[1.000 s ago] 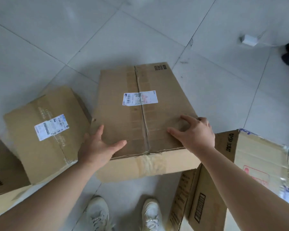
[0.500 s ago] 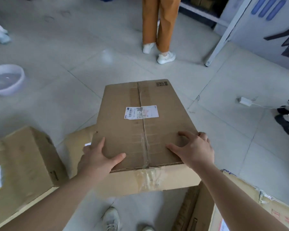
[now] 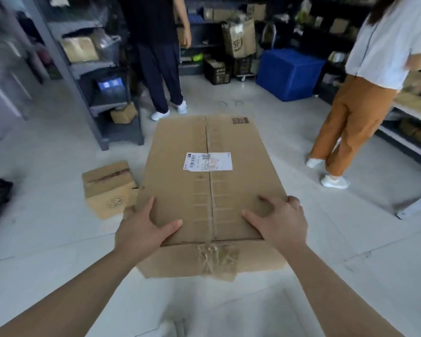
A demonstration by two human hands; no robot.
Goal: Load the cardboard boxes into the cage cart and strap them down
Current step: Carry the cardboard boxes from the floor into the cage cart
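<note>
Right now the big box (image 3: 209, 190) is up off the floor, held out in front between two hands. The left hand (image 3: 141, 231) grabs the near left corner. Its thumb lies flat on top, and its other fingers go down over the side, out of sight. The right hand (image 3: 278, 223) grabs the near right corner, with its fingers bent on the lid and the outer ones hooked over the edge.

The lid's middle seam runs between the hands, and a crinkly patch of tape (image 3: 216, 260) sits just below them on the near wall. Past the hands, farther along the lid, is a white label (image 3: 208, 161). Down to the left of the left hand, a small box (image 3: 107, 188) lies on the floor. Beyond the far end of the big box stand a person in dark trousers (image 3: 158, 69), a person in orange trousers (image 3: 350, 122) and dark shelves (image 3: 102, 69).

I think the job has only just got going. No cage cart shows, so this box is not in it yet. The small box waits too. No strap shows either, and strapping comes last.
</note>
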